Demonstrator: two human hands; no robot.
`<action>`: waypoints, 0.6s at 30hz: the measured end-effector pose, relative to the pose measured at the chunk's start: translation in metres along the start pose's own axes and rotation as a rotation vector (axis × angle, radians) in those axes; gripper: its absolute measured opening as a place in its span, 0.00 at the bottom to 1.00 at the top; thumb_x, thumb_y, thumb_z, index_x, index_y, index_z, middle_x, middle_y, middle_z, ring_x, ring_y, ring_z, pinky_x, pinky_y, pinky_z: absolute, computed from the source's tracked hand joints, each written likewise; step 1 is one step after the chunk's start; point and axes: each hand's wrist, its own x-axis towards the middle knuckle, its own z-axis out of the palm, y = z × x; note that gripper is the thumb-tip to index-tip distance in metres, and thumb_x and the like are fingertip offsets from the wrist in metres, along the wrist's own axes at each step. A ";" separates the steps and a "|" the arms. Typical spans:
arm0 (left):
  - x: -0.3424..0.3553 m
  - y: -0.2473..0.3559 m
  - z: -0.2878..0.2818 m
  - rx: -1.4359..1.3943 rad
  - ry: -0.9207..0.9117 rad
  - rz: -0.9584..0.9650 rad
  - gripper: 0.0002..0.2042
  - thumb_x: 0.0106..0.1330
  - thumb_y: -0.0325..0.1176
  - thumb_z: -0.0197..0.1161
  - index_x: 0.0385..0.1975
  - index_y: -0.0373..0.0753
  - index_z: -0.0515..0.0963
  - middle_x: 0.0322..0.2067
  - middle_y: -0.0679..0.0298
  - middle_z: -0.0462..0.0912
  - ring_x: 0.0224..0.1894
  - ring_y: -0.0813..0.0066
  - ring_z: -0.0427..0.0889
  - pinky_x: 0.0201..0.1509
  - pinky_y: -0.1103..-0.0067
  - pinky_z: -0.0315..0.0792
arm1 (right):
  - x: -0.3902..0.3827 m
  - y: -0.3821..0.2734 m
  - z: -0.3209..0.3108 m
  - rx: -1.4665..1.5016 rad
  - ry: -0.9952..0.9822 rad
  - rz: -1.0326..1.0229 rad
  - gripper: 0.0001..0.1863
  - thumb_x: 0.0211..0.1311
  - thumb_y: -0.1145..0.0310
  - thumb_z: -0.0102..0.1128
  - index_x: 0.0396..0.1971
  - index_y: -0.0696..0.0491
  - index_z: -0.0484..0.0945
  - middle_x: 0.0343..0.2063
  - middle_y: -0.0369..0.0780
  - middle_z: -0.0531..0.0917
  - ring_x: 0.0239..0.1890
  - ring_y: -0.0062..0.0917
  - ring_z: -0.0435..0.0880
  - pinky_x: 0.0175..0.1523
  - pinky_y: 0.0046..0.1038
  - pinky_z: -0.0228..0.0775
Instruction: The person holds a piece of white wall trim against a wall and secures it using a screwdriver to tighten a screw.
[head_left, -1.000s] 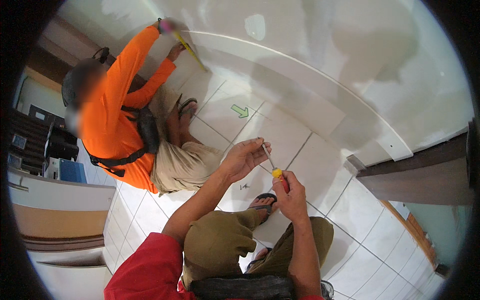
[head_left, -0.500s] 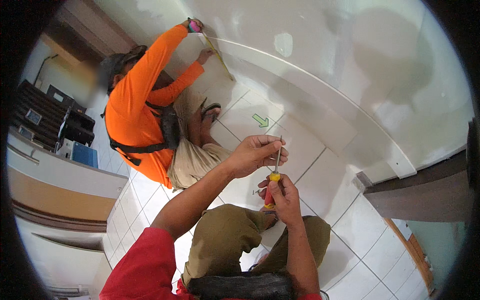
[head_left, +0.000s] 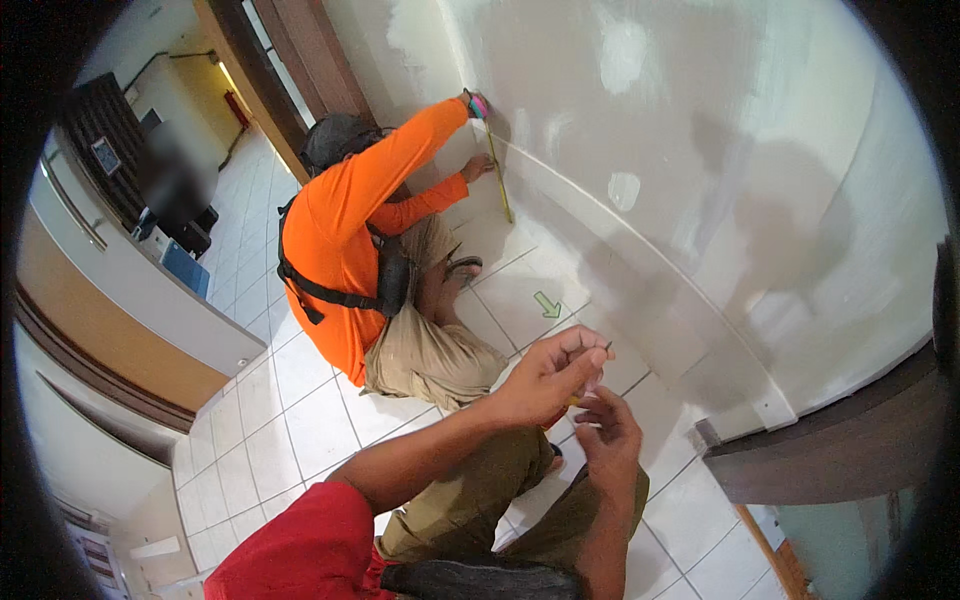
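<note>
My left hand (head_left: 558, 378) is closed around a screwdriver, its fingers pinched near the tip. Most of the tool is hidden, but a yellow part of the screwdriver (head_left: 574, 400) shows below the left palm, and a dark tip pokes out past the thumb. Just below and to the right is my right hand (head_left: 612, 435), its fingers loosely bent and apart, close to the yellow part. Whether those fingers touch the handle is hard to see. Both hands are above my bent knees, in olive trousers (head_left: 460, 480).
A co-worker in an orange shirt (head_left: 335, 260) sits on the tiled floor (head_left: 300, 430) ahead left, holding a yellow tape measure (head_left: 500, 175) against the patched wall (head_left: 690, 130). A green arrow (head_left: 548, 305) marks the floor. At right is a dark brown wooden piece (head_left: 820, 450).
My view has swung, shifting the scene downward. The right hand has loosened from the screwdriver's handle, and the left hand now covers most of the tool. The co-worker still holds the tape at the wall.
</note>
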 end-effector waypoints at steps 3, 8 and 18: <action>-0.015 0.030 0.021 0.142 -0.009 0.032 0.13 0.78 0.40 0.56 0.48 0.35 0.75 0.29 0.72 0.73 0.33 0.86 0.72 0.39 0.83 0.68 | -0.008 -0.037 -0.009 0.063 0.182 -0.210 0.23 0.63 0.68 0.67 0.56 0.59 0.76 0.44 0.44 0.83 0.36 0.23 0.82 0.42 0.26 0.77; -0.025 0.044 0.030 0.029 -0.316 -0.039 0.09 0.79 0.33 0.53 0.48 0.34 0.75 0.34 0.70 0.76 0.37 0.85 0.73 0.42 0.83 0.70 | -0.018 -0.089 -0.006 -0.004 0.129 -0.505 0.16 0.63 0.72 0.65 0.50 0.59 0.80 0.41 0.43 0.83 0.35 0.23 0.81 0.40 0.25 0.75; -0.045 0.037 0.017 0.014 -0.257 0.022 0.08 0.76 0.31 0.58 0.47 0.35 0.75 0.35 0.65 0.82 0.39 0.82 0.80 0.45 0.81 0.73 | -0.022 -0.100 0.019 -0.054 0.138 -0.436 0.05 0.65 0.77 0.62 0.38 0.61 0.81 0.36 0.43 0.83 0.32 0.21 0.81 0.34 0.21 0.73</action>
